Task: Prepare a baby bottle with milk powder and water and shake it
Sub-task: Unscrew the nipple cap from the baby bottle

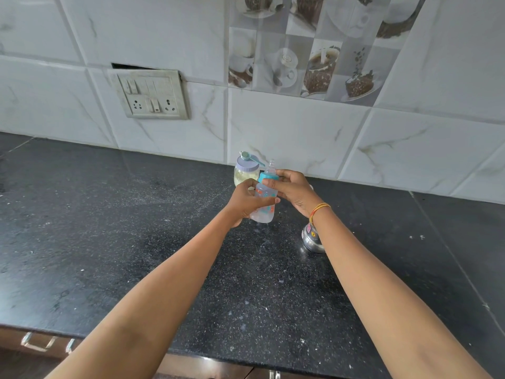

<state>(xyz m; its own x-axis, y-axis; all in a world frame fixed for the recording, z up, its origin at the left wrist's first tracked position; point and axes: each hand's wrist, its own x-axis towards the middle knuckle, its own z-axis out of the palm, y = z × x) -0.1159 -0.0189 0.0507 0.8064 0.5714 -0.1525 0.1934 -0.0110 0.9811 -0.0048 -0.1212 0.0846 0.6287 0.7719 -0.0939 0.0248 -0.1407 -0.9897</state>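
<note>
Head view looks down on a black speckled counter point(136, 242) that fills the lower frame, with a pale marble-tiled wall point(287, 127) rising behind it from 9 o'clock across to 3 o'clock. A switch plate point(151, 94) sits crooked on the wall at about 11 o'clock, and a patch of printed tiles point(303, 50) showing cups and cakes lies toward 1 o'clock.

Two bare forearms reach in from 7 and 5 o'clock and meet just above the centre. The left hand point(247, 203) wraps around the body of the baby bottle point(263, 199), fingers curled across its front, gripping it firmly and holding it upright just above the counter. The right hand point(293, 188), with a thin orange bangle point(319, 209) at the wrist, comes over from the 3 o'clock side; its thumb and fingers close on the bottle's teal collar point(269, 177), under the clear teat point(271, 166). The bottle's body is see-through with coloured print; I cannot tell what is inside it.

Just behind the left hand, at 12 o'clock from it, stands a jar point(246, 170) of pale powder with a lilac lid, a small green scoop point(250, 156) lying on top. A shiny steel pot point(313, 237) stands on the counter partly hidden under the right wrist, at about 4 o'clock from the bottle.
</note>
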